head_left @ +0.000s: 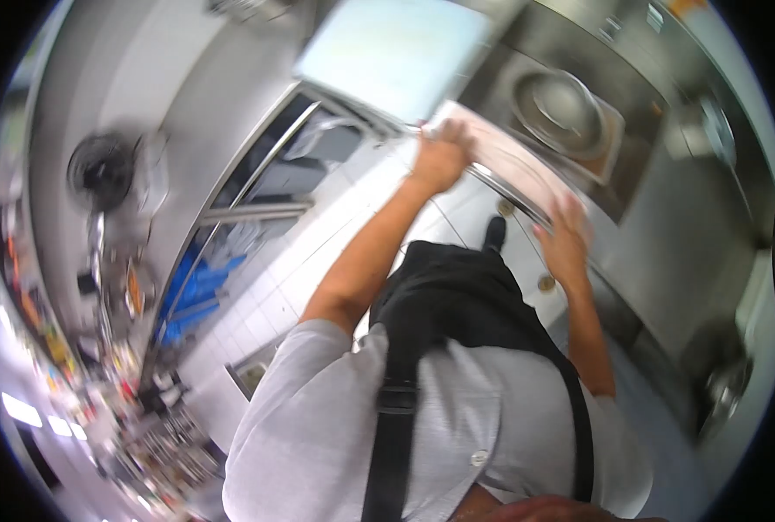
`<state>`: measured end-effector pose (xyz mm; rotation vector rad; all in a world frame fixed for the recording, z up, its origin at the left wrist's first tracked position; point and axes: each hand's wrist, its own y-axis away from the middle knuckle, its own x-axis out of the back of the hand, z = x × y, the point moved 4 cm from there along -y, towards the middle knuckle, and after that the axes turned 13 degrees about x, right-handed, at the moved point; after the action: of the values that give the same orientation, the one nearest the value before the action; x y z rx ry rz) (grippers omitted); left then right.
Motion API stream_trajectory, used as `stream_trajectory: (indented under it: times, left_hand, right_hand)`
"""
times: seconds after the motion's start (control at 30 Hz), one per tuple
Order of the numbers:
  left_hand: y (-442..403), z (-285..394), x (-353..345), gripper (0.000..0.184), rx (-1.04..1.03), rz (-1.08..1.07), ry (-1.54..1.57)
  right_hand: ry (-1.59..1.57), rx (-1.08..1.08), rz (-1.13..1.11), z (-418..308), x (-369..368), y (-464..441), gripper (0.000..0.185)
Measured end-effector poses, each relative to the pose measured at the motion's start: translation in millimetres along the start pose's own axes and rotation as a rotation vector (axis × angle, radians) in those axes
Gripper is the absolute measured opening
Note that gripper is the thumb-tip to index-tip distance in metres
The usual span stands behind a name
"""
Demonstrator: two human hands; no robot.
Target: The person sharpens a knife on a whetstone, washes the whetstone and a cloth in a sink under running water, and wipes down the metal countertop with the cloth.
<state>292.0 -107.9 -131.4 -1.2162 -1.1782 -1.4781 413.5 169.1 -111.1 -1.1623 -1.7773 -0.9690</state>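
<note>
A pale pink board (505, 157), blurred, lies along the near edge of the steel sink counter. My left hand (444, 157) grips its left end, fingers over the top and thumb at the corner. At the right end my right hand (566, 237) holds it the same way, its fingers smeared by motion. Just beyond the board, a round metal bowl (561, 109) rests on a light tray (612, 143) in the sink basin. A large white cutting board (392, 52) is beside my left hand.
Steel counter (683, 244) runs to the right, with a ladle-like utensil (718, 130) and metalware at its far end. On the left are a steel counter, a black round object (100, 170) and an under-counter shelf (257, 209) with blue bags (196, 291). White floor tiles lie below.
</note>
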Motion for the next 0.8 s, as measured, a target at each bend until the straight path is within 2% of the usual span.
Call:
stream_trajectory:
  times: [0.03, 0.1, 0.2, 0.23, 0.37, 0.43, 0.5, 0.57, 0.6, 0.67, 0.7, 0.73, 0.77, 0.8]
  left_hand:
    - [9, -7, 7, 0.045, 0.034, 0.019, 0.047]
    - [46, -33, 20, 0.045, 0.093, 0.068, 0.218]
    - [120, -96, 6, 0.042, 0.235, 0.064, 0.468]
    - [147, -124, -12, 0.042, 0.305, -0.014, 0.543]
    - [284, -244, -115, 0.042, 0.628, -0.179, 0.739]
    - [362, -289, -166, 0.043, 0.823, -0.193, 0.709]
    - [442, -318, -204, 0.041, 1.016, -0.169, 0.694]
    - [521, -331, -251, 0.043, 1.144, -0.175, 0.672]
    - [558, -330, -276, 0.045, 1.209, -0.171, 0.664]
    - [619, -304, -279, 0.044, 1.485, -0.190, 0.756]
    - [642, -283, -274, 0.043, 1.680, -0.247, 0.846]
    - [661, -254, -265, 0.044, 1.776, -0.157, 0.994]
    - [689, -224, -278, 0.041, 1.835, -0.103, 1.110]
    - [687, -191, -256, 0.035, 2.115, 0.077, 1.377]
  right_hand:
    - [0.013, -0.054, -0.055, -7, 10, -4, 0.067]
    - [0.030, 0.084, 0.213, -9, 10, -12, 0.055]
    - [-0.396, 0.284, 0.182, -85, 14, -52, 0.043]
    - [-0.577, 0.291, 0.076, -113, 0, -68, 0.038]
    - [-0.538, 0.456, -0.437, -213, -102, -120, 0.036]
    - [-0.502, 0.527, -0.581, -256, -162, -141, 0.035]
    - [-0.420, 0.716, -0.643, -289, -230, -166, 0.033]
    - [-0.525, 0.546, -0.887, -320, -296, -198, 0.029]
    - [-0.573, 0.489, -0.934, -332, -329, -223, 0.025]
    - [-0.646, 0.384, -1.022, -350, -400, -285, 0.020]
    - [-0.649, 0.300, -0.970, -369, -413, -317, 0.021]
    - [-0.709, 0.195, -0.919, -384, -433, -352, 0.022]
    - [-0.903, 0.094, -0.860, -386, -470, -394, 0.024]
    - [-0.978, 0.005, -0.777, -383, -530, -443, 0.031]
